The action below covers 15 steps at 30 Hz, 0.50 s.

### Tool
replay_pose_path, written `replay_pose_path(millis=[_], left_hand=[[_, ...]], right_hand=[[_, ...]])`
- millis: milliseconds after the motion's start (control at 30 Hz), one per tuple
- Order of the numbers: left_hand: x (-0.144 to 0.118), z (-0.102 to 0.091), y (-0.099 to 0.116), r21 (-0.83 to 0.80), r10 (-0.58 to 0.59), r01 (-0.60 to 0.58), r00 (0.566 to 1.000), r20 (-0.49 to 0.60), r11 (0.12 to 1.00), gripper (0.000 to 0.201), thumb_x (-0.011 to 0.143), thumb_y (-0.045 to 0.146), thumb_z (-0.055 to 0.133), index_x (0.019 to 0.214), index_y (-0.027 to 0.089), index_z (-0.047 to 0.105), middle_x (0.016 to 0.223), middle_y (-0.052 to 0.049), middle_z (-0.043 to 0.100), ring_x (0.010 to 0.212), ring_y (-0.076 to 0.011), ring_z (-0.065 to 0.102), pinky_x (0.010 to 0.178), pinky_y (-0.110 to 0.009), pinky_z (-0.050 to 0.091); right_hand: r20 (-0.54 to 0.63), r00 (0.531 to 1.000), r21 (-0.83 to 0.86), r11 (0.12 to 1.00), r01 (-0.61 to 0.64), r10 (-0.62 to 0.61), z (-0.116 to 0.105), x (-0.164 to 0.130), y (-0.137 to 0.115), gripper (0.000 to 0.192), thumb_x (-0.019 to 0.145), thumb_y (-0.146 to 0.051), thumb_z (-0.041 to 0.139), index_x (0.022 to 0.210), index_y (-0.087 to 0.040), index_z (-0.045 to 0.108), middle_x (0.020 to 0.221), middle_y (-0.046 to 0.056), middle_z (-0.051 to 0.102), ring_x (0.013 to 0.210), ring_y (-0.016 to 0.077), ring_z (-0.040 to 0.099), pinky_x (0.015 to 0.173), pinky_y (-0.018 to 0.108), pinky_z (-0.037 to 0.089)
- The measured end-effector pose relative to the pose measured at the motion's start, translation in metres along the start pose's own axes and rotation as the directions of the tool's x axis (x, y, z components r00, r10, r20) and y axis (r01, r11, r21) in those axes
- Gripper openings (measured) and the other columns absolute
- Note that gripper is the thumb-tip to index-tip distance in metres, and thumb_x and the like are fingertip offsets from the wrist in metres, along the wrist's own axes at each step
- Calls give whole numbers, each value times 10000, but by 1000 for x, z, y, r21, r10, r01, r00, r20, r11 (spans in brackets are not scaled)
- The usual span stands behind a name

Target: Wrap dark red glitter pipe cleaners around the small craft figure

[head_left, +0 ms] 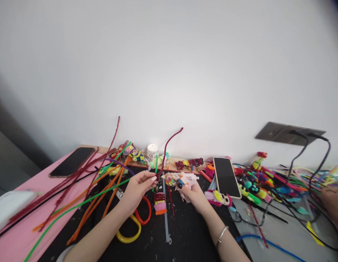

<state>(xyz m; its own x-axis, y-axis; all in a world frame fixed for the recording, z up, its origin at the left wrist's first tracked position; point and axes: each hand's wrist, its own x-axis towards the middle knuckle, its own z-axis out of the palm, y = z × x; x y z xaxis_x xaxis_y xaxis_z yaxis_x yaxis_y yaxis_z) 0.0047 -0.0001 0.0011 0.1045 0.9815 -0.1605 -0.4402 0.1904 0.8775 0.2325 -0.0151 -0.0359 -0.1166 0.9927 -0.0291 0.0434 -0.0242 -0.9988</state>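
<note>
Hands [166, 189] around dark-red pipe cleaner [169, 145]

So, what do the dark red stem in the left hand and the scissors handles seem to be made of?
The dark red stem, pinched by the left hand, looks like a pipe cleaner: fuzzy matte fibre, probably over wire, since it holds a bent shape standing up. The scissors handles, yellow and orange-red loops, look like smooth, slightly glossy plastic.
</note>
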Motion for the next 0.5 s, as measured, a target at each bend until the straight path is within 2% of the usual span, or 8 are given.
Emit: replay_pose_path(millis=[200, 500], left_hand=[[-2, 2, 0, 38, -10, 9, 999, 34, 999, 350, 512, 343, 964, 730, 156, 764, 670, 1, 737, 631, -113, 683, 661, -211, 579], [-1, 2, 4, 2, 9, -9, 1000, -13, 1000, 368, 490, 334, 969, 733, 154, 760, 665, 6, 723, 656, -125, 689, 678, -224, 581]], right_hand=[[3, 1000, 12, 1000, -15, 15, -1, -1, 2, 279, 774, -462, 676, 774, -213, 550, 520, -66, 503, 429, 97, 393, 428, 220, 301], [14, 999, -9, 999, -33, 33, 0, -3, -7, 318, 725, -473, 705, 775, -214, 527, 503, -80, 491, 410, 84, 367, 424, 220, 282]])
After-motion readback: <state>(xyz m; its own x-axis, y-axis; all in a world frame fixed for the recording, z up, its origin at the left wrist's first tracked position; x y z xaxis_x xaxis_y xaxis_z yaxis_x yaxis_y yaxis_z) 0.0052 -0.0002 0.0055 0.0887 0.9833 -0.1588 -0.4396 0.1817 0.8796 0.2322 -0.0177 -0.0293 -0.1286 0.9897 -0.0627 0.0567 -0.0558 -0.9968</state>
